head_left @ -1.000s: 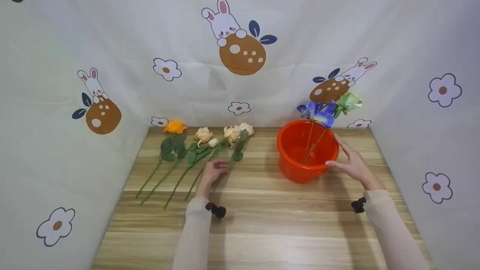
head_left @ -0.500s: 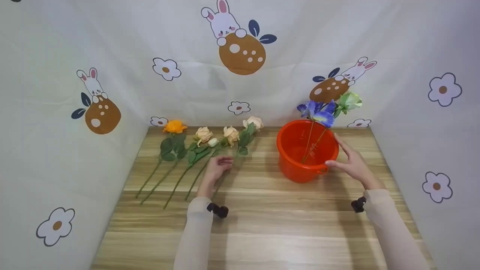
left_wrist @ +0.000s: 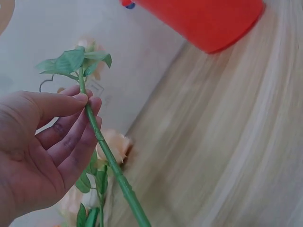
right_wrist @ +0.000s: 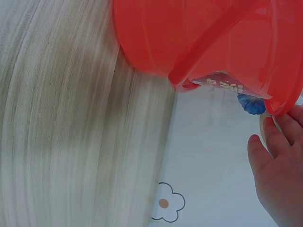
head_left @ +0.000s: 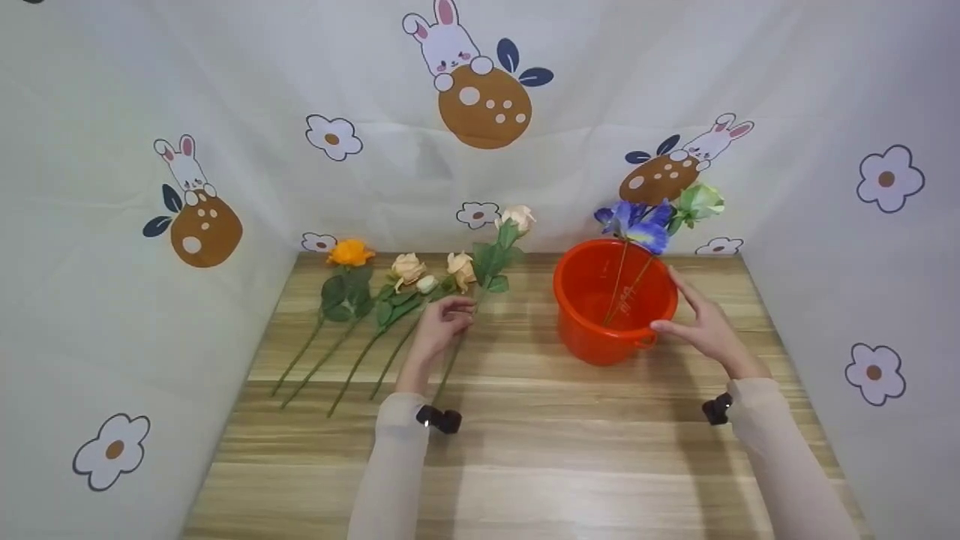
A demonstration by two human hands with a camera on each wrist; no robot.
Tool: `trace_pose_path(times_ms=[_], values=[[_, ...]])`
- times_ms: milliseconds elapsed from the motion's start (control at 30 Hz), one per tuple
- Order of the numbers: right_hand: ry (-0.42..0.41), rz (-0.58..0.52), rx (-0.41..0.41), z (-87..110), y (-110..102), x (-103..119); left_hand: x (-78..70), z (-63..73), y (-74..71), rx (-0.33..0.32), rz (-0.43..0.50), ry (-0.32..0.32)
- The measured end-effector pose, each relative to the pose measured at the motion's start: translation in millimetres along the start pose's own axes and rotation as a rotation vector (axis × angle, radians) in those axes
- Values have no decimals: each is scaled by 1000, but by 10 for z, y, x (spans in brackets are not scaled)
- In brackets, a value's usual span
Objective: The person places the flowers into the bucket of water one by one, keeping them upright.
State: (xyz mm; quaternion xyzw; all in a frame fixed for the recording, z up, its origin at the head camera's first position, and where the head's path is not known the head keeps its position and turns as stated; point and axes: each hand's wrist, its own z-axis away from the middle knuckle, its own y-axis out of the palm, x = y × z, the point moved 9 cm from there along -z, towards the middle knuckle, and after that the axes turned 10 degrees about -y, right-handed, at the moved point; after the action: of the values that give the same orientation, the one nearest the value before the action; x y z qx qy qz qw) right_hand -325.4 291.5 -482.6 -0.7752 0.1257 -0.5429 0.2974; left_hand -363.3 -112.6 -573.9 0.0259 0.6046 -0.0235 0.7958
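In the head view my left hand (head_left: 442,326) pinches a pale peach artificial rose (head_left: 516,217) by its green stem. The left wrist view shows thumb and fingertips on that stem (left_wrist: 113,163) just below the leaves, with the bloom pointing away. To the right stands a red plastic bucket (head_left: 600,349). A blue-purple flower (head_left: 641,234) and a pale green rose (head_left: 701,202) lean in it, their blooms above the far rim. My right hand (head_left: 709,330) rests on the bucket's right side, thumb and fingers spread along the rim. In the right wrist view the fingertips (right_wrist: 269,124) touch the rim.
Left of my left hand lie an orange flower (head_left: 350,253), peach roses (head_left: 407,268) and a white bud (head_left: 427,284), stems toward me on the wooden table (head_left: 540,450). A printed cloth (head_left: 390,187) encloses the back and sides.
My left hand has moved up and slightly right with the peach rose, whose bloom has risen from beside the other roses and stands apart. The right hand and bucket have stayed put.
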Motion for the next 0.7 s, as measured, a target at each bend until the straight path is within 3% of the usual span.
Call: trace_pose_path(times_ms=[100,233,400,700], values=[[3,1,-5,-18,22,-199,-91,29,28,22,-18,24],[-11,16,-23,-46,36,-471,-241,78,52,32,-91,102],[-24,14,-30,-47,27,-466,-402,133,86,32,-105,160],[11,-4,-11,-28,37,-490,-718,212,186,43,-40,221]])
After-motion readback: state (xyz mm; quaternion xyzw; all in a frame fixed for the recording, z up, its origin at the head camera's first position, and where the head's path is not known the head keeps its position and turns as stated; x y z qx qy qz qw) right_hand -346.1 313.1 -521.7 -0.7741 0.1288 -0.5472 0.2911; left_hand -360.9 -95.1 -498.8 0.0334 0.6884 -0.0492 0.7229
